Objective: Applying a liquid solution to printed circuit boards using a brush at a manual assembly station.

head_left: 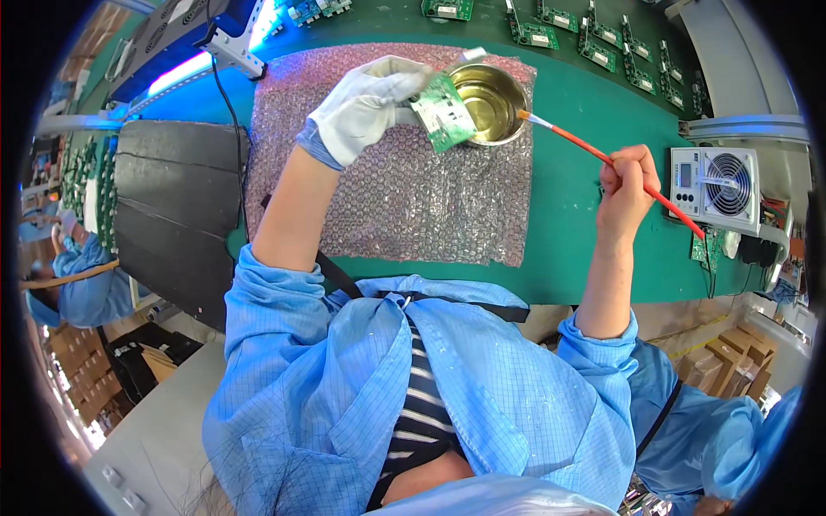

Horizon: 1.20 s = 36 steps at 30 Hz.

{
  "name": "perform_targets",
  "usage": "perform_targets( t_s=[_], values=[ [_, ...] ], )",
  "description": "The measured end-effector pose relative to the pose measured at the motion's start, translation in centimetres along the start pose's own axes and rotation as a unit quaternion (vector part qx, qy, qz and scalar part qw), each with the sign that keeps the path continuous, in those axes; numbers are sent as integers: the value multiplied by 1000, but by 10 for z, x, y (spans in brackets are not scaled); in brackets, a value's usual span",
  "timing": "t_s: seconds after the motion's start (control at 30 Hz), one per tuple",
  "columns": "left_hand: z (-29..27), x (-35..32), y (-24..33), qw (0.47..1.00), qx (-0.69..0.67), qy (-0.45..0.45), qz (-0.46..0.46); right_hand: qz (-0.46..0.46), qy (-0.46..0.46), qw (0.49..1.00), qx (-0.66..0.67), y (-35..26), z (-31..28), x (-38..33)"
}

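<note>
1. I see a sheet of bubble wrap point(404, 198) lying on the desk point(568, 198), straight ahead of the person's chest.
2. A metal bowl point(492, 103) sits on the wrap's far right corner.
3. The left hand point(366, 107) holds a circuit board point(443, 123) over the bowl's left rim.
4. The right hand point(626, 185) is right of the wrap, holding a brush point(602, 157) whose tip reaches the bowl's right rim.
5. A small fan unit point(716, 187) stands just right of that hand.
6. More circuit boards point(594, 34) lie in rows behind the bowl, at the desk's far side.
7. A stack of flat mats point(176, 206) lies left of the wrap.
</note>
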<state>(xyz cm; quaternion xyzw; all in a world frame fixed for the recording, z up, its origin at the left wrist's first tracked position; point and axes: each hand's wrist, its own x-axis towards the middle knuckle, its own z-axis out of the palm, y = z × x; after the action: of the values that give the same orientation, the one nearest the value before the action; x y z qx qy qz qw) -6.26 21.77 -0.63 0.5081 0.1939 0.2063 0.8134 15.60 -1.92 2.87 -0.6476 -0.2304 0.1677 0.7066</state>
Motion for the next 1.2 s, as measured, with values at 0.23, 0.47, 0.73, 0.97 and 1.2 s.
perform_targets(
  t_s=[0.23,0.47,0.73,0.97,1.2],
  values=[
    [20,-4,8,973,229,-40,2,31,-121,987,97,-4,32,-5],
    [24,-7,9,983,173,-29,-46,32,-114,993,17,-3,45,-2],
    [23,-8,8,991,118,-22,-67,7,-100,995,22,-1,42,2],
    [20,-7,8,997,68,2,-38,-16,-163,986,-12,-6,35,-2],
    [19,-6,6,999,32,-10,-5,-60,-141,988,-21,-7,37,-11]
  ],
)
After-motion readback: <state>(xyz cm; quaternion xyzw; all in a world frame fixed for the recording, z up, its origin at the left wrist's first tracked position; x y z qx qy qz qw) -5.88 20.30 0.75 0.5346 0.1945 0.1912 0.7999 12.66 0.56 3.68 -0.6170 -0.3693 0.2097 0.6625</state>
